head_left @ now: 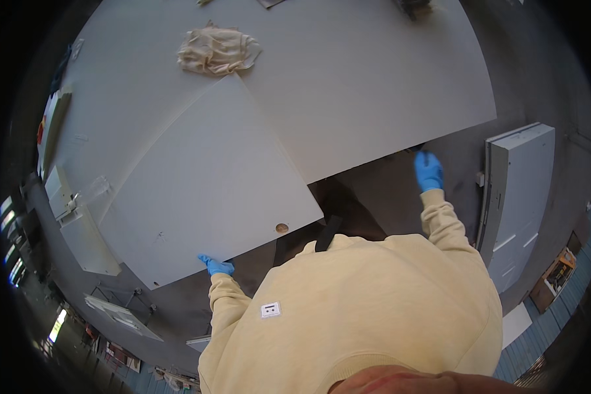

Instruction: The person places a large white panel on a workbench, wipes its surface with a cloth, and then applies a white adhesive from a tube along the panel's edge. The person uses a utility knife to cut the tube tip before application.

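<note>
A large white panel (pixel 210 177) with a round hole near its front corner lies at an angle on the white worktable (pixel 374 79). My left hand (pixel 218 266), in a blue glove, grips the panel's near edge, one digit laid over the top and the rest partly hidden. Off to the right, my right hand (pixel 429 172), also gloved in blue, is closed beside the table's front edge. A small dark thing shows at its fingertips, too indistinct to name.
A crumpled beige cloth (pixel 217 50) lies beyond the panel's far corner. White panels (pixel 522 197) stand stacked on the right. Smaller white pieces (pixel 85 236) sit at the left, near a clear plastic scrap (pixel 93 190). A dark object (pixel 414 8) rests at the far edge.
</note>
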The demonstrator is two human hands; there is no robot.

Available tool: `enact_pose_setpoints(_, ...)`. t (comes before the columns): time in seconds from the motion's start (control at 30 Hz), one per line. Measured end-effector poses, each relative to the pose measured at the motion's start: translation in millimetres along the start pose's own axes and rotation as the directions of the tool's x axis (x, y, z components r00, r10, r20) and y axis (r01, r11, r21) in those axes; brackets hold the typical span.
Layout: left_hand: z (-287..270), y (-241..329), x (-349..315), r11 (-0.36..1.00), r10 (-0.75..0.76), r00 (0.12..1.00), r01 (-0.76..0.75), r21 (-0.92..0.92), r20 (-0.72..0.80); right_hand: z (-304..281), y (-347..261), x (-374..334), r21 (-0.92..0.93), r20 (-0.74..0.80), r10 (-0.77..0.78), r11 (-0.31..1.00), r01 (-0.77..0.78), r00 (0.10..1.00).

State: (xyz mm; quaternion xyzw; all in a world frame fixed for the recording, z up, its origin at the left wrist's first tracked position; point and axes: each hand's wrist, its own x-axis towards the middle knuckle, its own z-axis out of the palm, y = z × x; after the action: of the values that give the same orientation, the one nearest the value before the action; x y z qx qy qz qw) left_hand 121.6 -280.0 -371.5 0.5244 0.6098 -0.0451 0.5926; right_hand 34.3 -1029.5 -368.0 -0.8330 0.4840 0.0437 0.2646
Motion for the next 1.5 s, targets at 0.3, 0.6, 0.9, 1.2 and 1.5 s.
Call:
enact_pose_setpoints(0.3, 19.8, 0.6, -17.5, 0.976, -0.191, 0.982, 0.189, -0.108, -0.007, 140.3, -164.4, -151.1, 0.359, 0.645, 0.37, 0.626, -0.692, 0.669)
enact_pose_setpoints(0.6, 27.3, 8.1, -22.9, 0.956, -0.261, 0.964, 0.266, -0.125, 0.056, 158.9, -165.3, -183.4, 0.536, 0.553, -0.141, 0.814, -0.221, 0.821)
enact_pose_setpoints(0.9, 70.2, -34.8, -76.0, 0.915, -0.377, 0.904, 0.397, -0.067, 0.203, 103.1, -112.8, -138.0, 0.489, 0.447, -0.035, 0.846, -0.212, 0.894)
enact_pose_setpoints(1.2, 171.7, -73.3, -216.0, 0.75, -0.661, 0.572, 0.507, 0.424, 0.486, 9.2, 8.8, -41.5, 0.4, 0.203, 0.144, 0.891, -0.216, 0.969)
enact_pose_setpoints(1.5, 296.3, 3.5, -260.2, 0.589, 0.19, 0.564, -0.72, 0.366, 0.804, -56.0, 47.8, 84.5, 0.118, 0.197, 0.113, 0.983, -0.138, 0.974)
